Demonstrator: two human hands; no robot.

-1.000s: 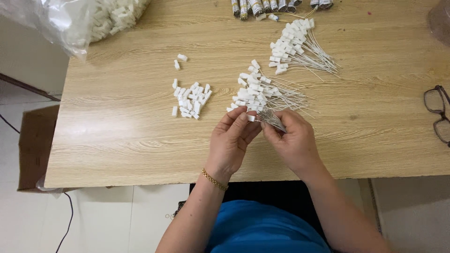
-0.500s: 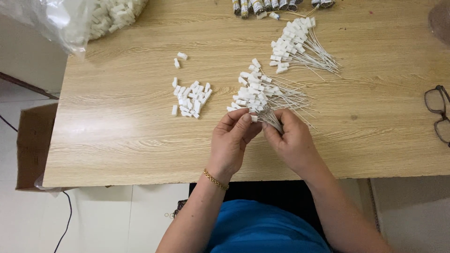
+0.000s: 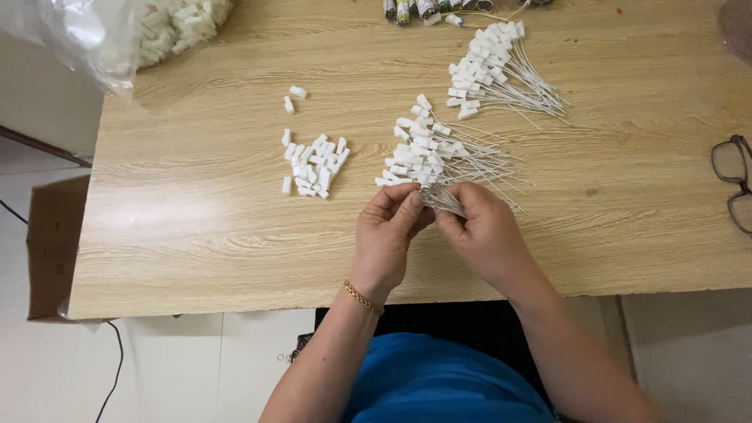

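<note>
- Head view looks down on a wooden table [image 3: 196,227], with both hands at its near edge.
- Left hand [image 3: 389,235] has fingers curled and thumb pressed to fingertips; what it pinches is too small to make out.
- Right hand [image 3: 486,235] is closed on the near ends of a wire bundle [image 3: 450,200], fingers wrapped together around the thin wires.
- Both hands meet fingertip to fingertip just below the tag pile [image 3: 427,157].
- This tag pile lies mid-table, white tags to the left, wires fanning right toward the right hand.
- Second pile [image 3: 493,66] of the same wired tags lies farther back and to the right, well apart from the hands.
- Loose white clips [image 3: 313,166] form a small heap left of the tag pile, with two strays [image 3: 294,98] behind them.
- Clear bag [image 3: 117,31] of white pieces sits at the far left corner, partly over the edge.
- Glasses [image 3: 732,184] rest at the right edge of the table.
- Gold bracelet [image 3: 362,298] circles the left wrist.
- Cardboard box [image 3: 51,243] stands on the floor left of the table.
</note>
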